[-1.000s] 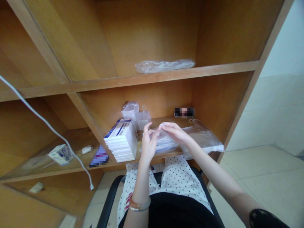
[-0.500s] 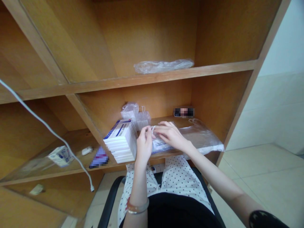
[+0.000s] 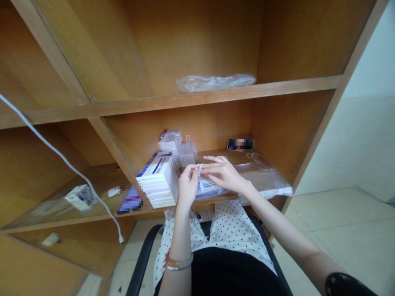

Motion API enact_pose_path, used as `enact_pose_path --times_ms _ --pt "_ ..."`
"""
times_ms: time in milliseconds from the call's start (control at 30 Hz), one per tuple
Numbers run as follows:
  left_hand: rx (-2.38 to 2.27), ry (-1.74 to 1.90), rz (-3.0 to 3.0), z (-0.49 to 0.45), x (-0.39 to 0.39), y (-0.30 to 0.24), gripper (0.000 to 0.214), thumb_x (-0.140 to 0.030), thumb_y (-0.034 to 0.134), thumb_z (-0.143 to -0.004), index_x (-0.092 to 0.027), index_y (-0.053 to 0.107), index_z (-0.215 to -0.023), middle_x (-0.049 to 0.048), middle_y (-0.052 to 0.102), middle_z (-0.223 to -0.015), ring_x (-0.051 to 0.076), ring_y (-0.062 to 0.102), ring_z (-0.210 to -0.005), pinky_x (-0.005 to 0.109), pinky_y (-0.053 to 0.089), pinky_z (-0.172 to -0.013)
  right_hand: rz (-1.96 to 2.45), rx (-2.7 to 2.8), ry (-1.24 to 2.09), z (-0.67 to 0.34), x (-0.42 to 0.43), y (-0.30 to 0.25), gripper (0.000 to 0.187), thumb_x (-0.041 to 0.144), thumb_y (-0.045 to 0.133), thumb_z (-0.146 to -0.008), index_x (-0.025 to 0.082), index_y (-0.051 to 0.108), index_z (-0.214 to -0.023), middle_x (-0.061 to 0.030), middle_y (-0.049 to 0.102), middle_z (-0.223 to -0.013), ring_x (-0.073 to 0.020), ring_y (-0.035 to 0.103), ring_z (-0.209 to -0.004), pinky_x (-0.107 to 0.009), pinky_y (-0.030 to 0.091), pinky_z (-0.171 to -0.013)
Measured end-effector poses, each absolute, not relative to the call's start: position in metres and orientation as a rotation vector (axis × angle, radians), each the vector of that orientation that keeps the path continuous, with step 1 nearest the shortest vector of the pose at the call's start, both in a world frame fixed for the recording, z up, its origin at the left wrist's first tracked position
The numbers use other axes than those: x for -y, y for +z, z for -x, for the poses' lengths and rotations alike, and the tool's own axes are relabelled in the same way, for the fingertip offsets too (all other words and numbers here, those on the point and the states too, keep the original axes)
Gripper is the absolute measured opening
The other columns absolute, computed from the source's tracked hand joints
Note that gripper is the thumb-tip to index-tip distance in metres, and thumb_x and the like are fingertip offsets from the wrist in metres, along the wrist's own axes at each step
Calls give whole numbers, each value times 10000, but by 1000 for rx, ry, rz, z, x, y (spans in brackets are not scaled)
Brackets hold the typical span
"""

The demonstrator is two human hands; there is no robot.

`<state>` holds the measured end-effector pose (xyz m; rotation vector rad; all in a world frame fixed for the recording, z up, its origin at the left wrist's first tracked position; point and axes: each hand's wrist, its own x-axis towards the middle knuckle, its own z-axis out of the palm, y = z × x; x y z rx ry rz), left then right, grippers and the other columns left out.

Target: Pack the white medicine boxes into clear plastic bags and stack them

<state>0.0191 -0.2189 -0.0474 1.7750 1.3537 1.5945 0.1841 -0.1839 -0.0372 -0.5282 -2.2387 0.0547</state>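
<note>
Two hands meet over the shelf (image 3: 212, 151), close together, maybe because the thing between them is so small. The left hand (image 3: 189, 181) has its fingers pressed together, pinching a thin white strip (image 3: 200, 169). The right hand (image 3: 226, 172) has its fingers a bit spread, with some tips at the strip; I can't tell if they grip it. One blue and white packet (image 3: 208, 190) lies flat on the shelf just under the hands, perhaps there so it is easy to reach. One pile of white boxes (image 3: 162, 181) is to its left, about seven by my count, but the edges blur. They look stacked to save room. Behind the pile are two small clear bags. One big clear bag (image 3: 265, 179) lies to the right, and one bunched clear bag (image 3: 216, 83) is on the ledge above.
</note>
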Motion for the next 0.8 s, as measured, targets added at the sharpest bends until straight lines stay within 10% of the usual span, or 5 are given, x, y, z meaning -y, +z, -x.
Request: enact_pose_path --times_ms 800 --pt "-1132 1619 -1641 -20 226 -41 190 -353 468 -902 -183 553 -899 71 677 -1048 185 604 -1024 319 423 -933 566 1966 871 -203 162 -34 174 259 542 -875 156 681 -892 -58 691 -924 -158 618 -889 -314 456 -824"
